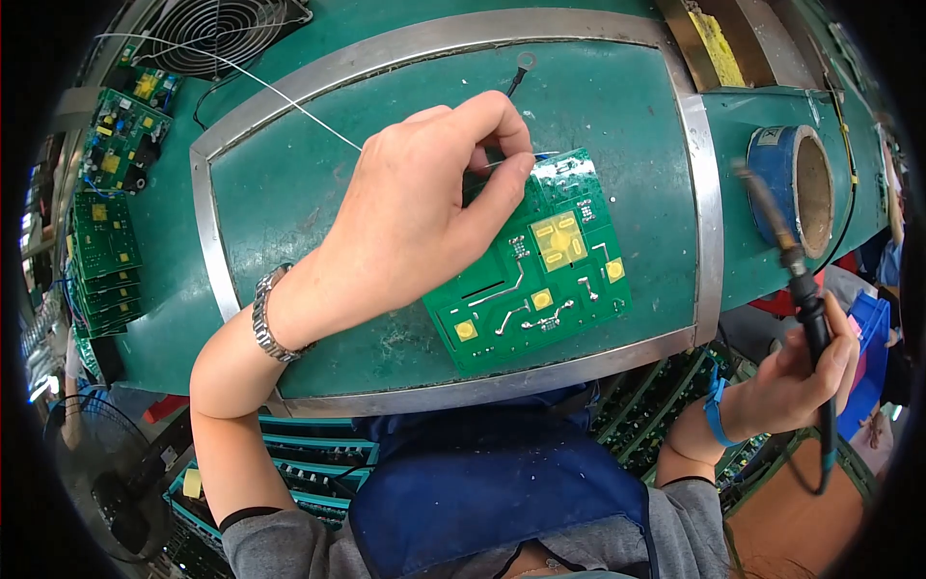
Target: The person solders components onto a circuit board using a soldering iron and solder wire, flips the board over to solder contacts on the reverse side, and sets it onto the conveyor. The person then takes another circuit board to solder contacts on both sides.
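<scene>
A green circuit board (pixel 506 318) with yellow patches lies at a slant on the green mat inside the metal frame. My left hand (pixel 434 183) reaches over its upper left corner, with thumb and forefinger pinched on a thin solder wire (pixel 299 108). That wire runs back over the hand to the upper left. Under the fingertips, the board's edge is partly hidden. Off to the right, my right hand (pixel 796 376) grips a soldering iron (pixel 810 314) by its black handle. The iron's tip points up, near a blue roll and away from the board. A black lead with a ring terminal (pixel 522 69) lies beyond the board.
The metal frame (pixel 699 193) borders the mat. At right stands a blue roll with a cardboard core (pixel 772 179); a metal holder with a yellow sponge (pixel 716 48) is behind it. Stacked circuit boards (pixel 104 232) and a fan (pixel 222 34) occupy the left. Racked boards (pixel 318 449) sit below.
</scene>
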Action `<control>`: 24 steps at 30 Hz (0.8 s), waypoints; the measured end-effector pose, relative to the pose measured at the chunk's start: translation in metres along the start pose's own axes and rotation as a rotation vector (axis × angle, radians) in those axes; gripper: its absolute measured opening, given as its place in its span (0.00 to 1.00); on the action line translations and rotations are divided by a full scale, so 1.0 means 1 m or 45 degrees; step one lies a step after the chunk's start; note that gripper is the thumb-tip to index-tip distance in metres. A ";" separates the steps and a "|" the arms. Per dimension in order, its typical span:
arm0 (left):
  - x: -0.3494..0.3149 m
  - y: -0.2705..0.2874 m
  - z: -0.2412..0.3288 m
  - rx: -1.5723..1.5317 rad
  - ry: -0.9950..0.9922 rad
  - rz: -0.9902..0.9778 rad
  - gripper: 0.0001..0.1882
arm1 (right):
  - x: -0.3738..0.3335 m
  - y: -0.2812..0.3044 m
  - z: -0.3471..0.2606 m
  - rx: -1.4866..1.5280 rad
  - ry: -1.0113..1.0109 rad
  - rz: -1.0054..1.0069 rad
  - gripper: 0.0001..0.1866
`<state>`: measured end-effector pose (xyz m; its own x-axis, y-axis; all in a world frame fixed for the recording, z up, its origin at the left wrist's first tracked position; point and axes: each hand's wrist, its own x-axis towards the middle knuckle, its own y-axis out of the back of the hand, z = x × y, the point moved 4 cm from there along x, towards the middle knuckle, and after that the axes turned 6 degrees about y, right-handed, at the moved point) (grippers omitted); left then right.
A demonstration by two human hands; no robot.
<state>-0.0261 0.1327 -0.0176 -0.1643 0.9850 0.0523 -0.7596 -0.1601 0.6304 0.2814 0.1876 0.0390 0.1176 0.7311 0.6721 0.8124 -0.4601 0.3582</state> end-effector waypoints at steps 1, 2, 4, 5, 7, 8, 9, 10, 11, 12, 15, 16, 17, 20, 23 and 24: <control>0.001 0.000 -0.001 -0.001 -0.002 0.000 0.03 | 0.000 0.008 0.007 0.017 0.044 0.114 0.24; 0.001 0.000 -0.002 -0.027 0.015 -0.011 0.04 | -0.001 0.011 0.012 0.015 0.046 0.116 0.24; 0.002 0.000 -0.003 -0.051 0.031 -0.021 0.04 | -0.003 0.016 0.013 -0.314 0.258 0.099 0.20; 0.002 0.001 -0.004 -0.060 0.053 -0.034 0.04 | -0.006 0.019 0.019 -0.361 0.177 0.039 0.16; 0.003 0.001 -0.005 -0.067 0.072 -0.045 0.04 | -0.007 0.022 0.024 -0.372 0.090 -0.042 0.16; 0.003 0.001 -0.006 -0.110 0.088 -0.052 0.05 | -0.008 0.024 0.025 -0.333 0.090 -0.001 0.16; 0.003 0.001 -0.007 -0.152 0.105 -0.059 0.05 | -0.008 0.027 0.025 -0.330 0.091 0.002 0.16; 0.002 0.003 -0.007 -0.148 0.105 -0.053 0.05 | -0.008 0.030 0.024 -0.338 0.103 -0.004 0.16; 0.002 0.005 -0.007 -0.127 0.141 -0.061 0.05 | -0.008 0.031 0.023 -0.346 0.114 -0.011 0.17; 0.001 0.008 -0.008 -0.106 0.179 -0.068 0.06 | -0.008 0.031 0.023 -0.337 0.116 -0.011 0.17; -0.004 0.019 -0.012 -0.121 0.228 -0.035 0.06 | -0.009 0.034 0.024 -0.335 0.082 0.042 0.19; -0.007 0.024 -0.013 -0.120 0.232 -0.032 0.06 | -0.010 0.036 0.025 -0.333 0.083 0.039 0.19; -0.011 0.029 -0.015 -0.123 0.249 -0.025 0.07 | -0.010 0.037 0.025 -0.240 0.099 0.027 0.20; -0.025 0.039 -0.023 -0.163 0.296 -0.030 0.07 | -0.021 0.031 0.025 -0.098 0.074 -0.055 0.27; -0.042 0.042 -0.035 -0.380 0.305 0.154 0.07 | -0.044 0.000 0.011 0.133 0.206 -0.275 0.36; -0.044 0.041 -0.036 -0.386 0.307 0.153 0.07 | -0.050 -0.007 0.004 0.132 0.236 -0.391 0.35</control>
<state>-0.0722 0.0806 -0.0219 -0.3789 0.9206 -0.0942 -0.8711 -0.3204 0.3723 0.2724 0.1560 -0.0003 -0.2380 0.7191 0.6529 0.8484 -0.1733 0.5001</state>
